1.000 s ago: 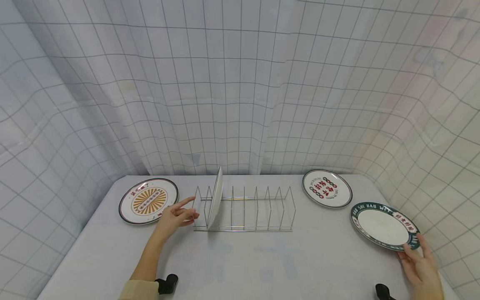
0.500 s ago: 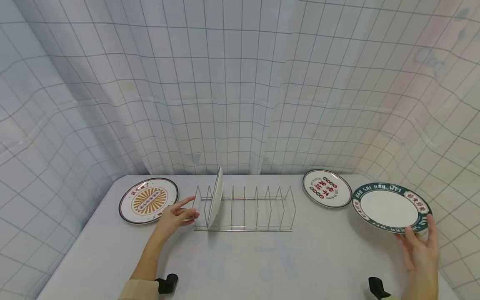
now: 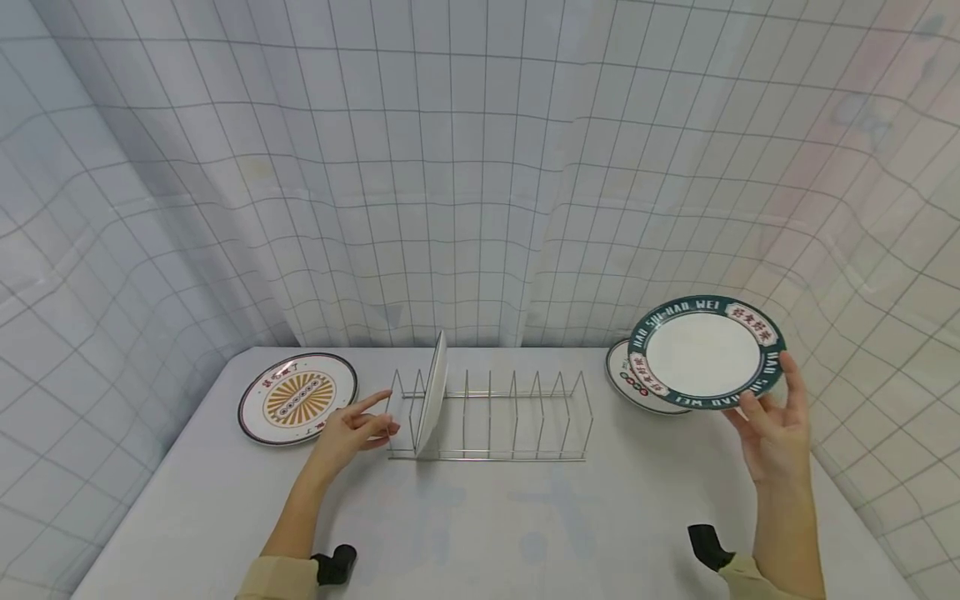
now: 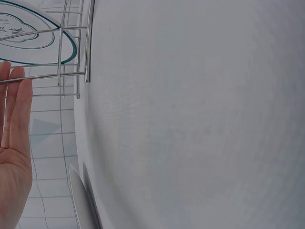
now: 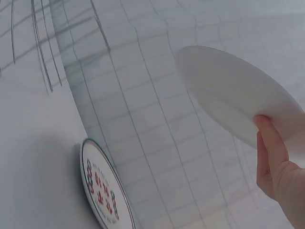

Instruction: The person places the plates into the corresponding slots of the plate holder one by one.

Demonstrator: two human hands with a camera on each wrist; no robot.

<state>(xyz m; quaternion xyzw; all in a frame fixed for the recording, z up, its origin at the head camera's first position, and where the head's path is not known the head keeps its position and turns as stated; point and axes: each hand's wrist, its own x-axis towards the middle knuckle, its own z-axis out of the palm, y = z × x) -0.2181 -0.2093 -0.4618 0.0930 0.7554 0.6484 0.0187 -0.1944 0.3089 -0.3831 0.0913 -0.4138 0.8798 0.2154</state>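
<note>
My right hand (image 3: 776, 437) grips the rim of a white plate (image 3: 705, 354) with a dark green lettered border. It is raised off the table and tilted, its plain underside (image 5: 238, 95) showing in the right wrist view with fingers against it. My left hand (image 3: 352, 433) touches the left end of a wire dish rack (image 3: 525, 457); its fingers (image 4: 19, 114) lie fairly straight against the end wire in the left wrist view. One white plate (image 3: 431, 404) stands upright in a left slot of the rack, its face with a green rim line (image 4: 38, 36) partly seen behind the wires.
A plate with a yellow sunburst (image 3: 298, 400) lies at the left. On the right, a smaller plate with red characters (image 5: 102, 186) lies flat, partly covered by the raised plate in the head view. A gridded curtain (image 3: 495, 208) hangs around the white table (image 3: 480, 525).
My right hand has lifted the green-bordered plate from the table's right side and carried it up and leftward, tilting it. My left hand and the rack have stayed in place.
</note>
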